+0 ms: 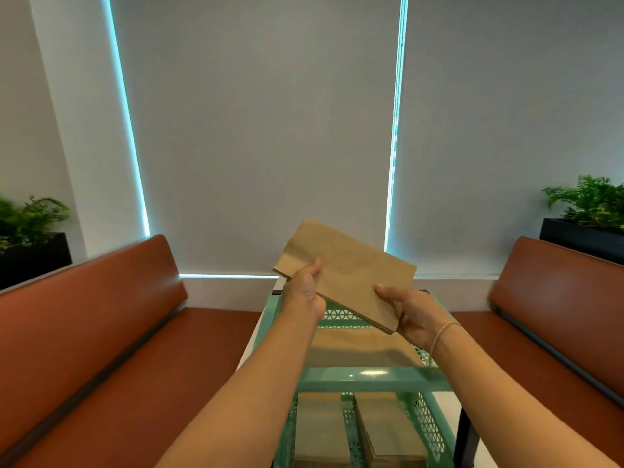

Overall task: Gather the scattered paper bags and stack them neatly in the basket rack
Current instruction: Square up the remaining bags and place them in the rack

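A flat stack of brown paper bags (347, 265) is held in the air, tilted, above the top tier of a mint green perforated basket rack (368, 378). My left hand (304, 293) pinches the stack's left edge with the thumb on top. My right hand (410, 310) grips its lower right corner. More brown bags (358, 347) lie flat in the top basket beneath. On the lower tier stand two piles of bags, one on the left (319, 430) and one on the right (388, 427).
Brown padded benches flank the rack, one on the left (101, 319) and one on the right (553, 312). Black planters with green plants stand at far left (30, 244) and far right (587, 224). Grey roller blinds (263, 130) cover the window behind.
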`<state>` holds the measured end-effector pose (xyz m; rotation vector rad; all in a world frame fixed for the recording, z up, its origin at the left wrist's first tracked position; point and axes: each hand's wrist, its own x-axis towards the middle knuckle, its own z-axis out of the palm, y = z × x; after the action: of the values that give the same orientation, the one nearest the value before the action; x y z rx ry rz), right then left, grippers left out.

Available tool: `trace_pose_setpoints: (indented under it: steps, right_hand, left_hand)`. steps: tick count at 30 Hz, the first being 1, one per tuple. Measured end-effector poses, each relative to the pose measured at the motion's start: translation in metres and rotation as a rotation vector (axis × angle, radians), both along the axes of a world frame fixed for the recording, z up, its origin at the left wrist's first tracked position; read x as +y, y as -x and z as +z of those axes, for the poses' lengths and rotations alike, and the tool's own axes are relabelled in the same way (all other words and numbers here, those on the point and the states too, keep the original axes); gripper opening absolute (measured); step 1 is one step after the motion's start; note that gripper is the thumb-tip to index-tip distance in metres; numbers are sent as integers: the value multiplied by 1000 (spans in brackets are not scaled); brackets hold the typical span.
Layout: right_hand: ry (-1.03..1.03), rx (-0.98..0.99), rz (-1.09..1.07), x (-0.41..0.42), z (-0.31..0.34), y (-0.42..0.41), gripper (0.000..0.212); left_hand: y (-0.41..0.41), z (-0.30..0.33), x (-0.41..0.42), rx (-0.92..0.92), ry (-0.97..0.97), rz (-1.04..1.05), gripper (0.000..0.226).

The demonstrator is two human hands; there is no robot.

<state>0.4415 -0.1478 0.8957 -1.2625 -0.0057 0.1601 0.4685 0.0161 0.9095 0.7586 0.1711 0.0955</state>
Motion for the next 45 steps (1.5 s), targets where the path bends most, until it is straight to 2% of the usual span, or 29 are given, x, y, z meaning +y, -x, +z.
trace_pose_setpoints:
  steps: [2, 4, 8, 9, 11, 12, 14, 17, 21, 24, 31, 36, 38, 40, 42, 43, 45]
  right_hand:
    - [76, 20, -45, 0, 4, -3, 7]
    - [224, 40, -111, -7, 7, -6, 4]
    - [521, 139, -146, -20, -4, -17, 29]
    - [604, 157, -135, -19, -7, -17, 29]
    - [785, 164, -107, -15, -15, -17, 34]
    - [870, 169, -87, -12, -16, -17, 37]
    - [1009, 166, -64, -9, -18, -15, 38]
    - [1110, 185, -77, -8, -19, -15, 33]
    - [1227, 218, 7, -3, -17, -11, 25]
    - [1203, 210, 32, -2, -16, -11, 29]
    - [738, 377, 21, -7, -22, -15, 28]
    - [641, 301, 23, -15, -18, -14, 16]
    - [570, 220, 43, -20, -10, -12, 11]
    - [481, 124, 82, -26, -2, -11, 17]
    - [393, 11, 88, -31, 3, -9, 26]
    - [355, -38, 80, -34, 4, -9, 30]
    - [326, -96, 42, -35, 3, -9, 36]
  left_hand:
    - [3, -1, 5, 41, -71, 29, 16]
    - [3, -5, 19, 110, -253, 60, 18]
    - [8, -16, 39, 276, -805, -71, 12]
    - [10, -19, 40, 309, -962, -114, 20]
    - [13, -24, 38, 350, -1257, -187, 54]
    - [15, -24, 36, 364, -1394, -208, 65]
    - [17, -26, 31, 361, -1626, -253, 70]
    - [17, -31, 24, 386, -1821, -319, 67]
    - [17, -43, 17, 448, -1963, -411, 69]
    - [13, -48, 11, 438, -2071, -408, 69]
    - [7, -55, 8, 449, -2095, -351, 68]
    - [9, -55, 9, 445, -1951, -272, 73]
    - [7, -56, 11, 446, -1750, -228, 86]
    - [4, -55, 14, 374, -1404, -203, 90]
    - [6, -52, 19, 274, -1044, -128, 77]
    - [6, -50, 21, 221, -930, -86, 69]
    - [7, -44, 22, 126, -825, -24, 62]
